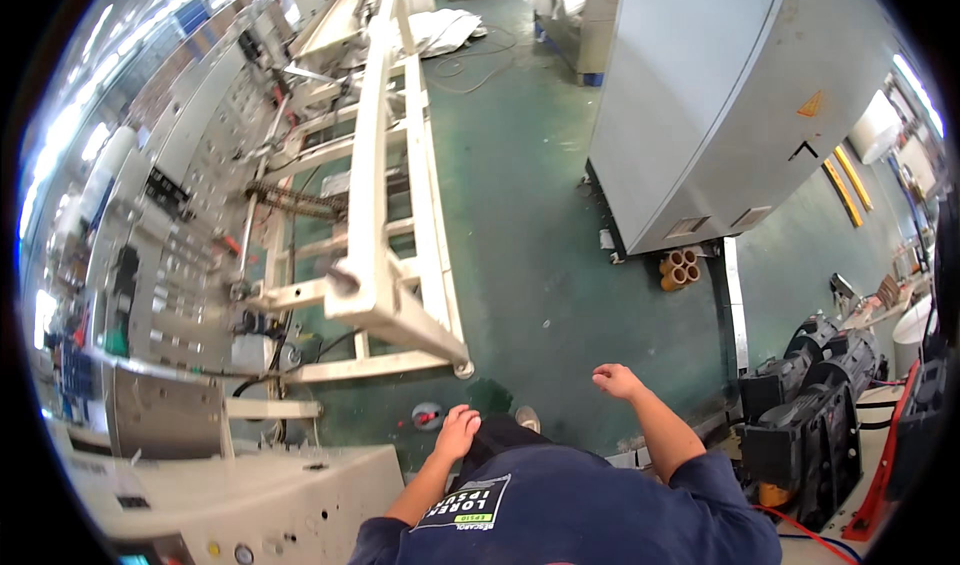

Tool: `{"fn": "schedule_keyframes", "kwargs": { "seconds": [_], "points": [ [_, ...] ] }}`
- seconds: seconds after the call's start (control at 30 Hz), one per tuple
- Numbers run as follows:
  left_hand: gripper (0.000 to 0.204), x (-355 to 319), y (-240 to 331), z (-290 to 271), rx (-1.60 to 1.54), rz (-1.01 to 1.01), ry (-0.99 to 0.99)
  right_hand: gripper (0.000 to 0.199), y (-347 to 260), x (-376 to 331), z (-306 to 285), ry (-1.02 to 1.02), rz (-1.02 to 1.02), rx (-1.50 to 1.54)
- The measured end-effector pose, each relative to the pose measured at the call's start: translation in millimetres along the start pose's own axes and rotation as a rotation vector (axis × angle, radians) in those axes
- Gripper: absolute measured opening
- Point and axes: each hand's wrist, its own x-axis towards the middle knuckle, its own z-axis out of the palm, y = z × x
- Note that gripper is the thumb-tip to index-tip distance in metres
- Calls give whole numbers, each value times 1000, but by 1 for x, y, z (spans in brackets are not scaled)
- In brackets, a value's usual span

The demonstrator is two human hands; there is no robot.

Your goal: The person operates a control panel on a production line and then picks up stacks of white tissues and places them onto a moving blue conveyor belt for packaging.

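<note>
My left hand [459,432] hangs in the air close to my body, its fingers loosely curled with nothing seen in them. Farther out to the right is my right hand [616,379], also curled in a loose fist and touching nothing. Just left of my left hand, a small round clear container [427,416] with something red in it rests on the green floor [540,305]. The cream steel frame [372,195] ends a short way beyond that hand. One light-coloured shoe [528,418] shows between my hands.
A tall grey cabinet [690,95] stands ahead on the right, several brown tubes [679,269] at its base. Black motors [810,395] sit to my right. A cream machine panel [270,495] is at lower left. A thin cable [475,85] lies on the floor farther off.
</note>
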Motion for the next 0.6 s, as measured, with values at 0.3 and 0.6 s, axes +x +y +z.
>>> {"fn": "schedule_keyframes", "kwargs": {
  "seconds": [0.3,0.6],
  "points": [
    [45,214,-13,12,71,-182,35,50,-112,146,-81,-497,-196,153],
    [44,409,-10,-27,402,-643,-315,51,-166,415,-282,-40,-206,-298]
  ]
}}
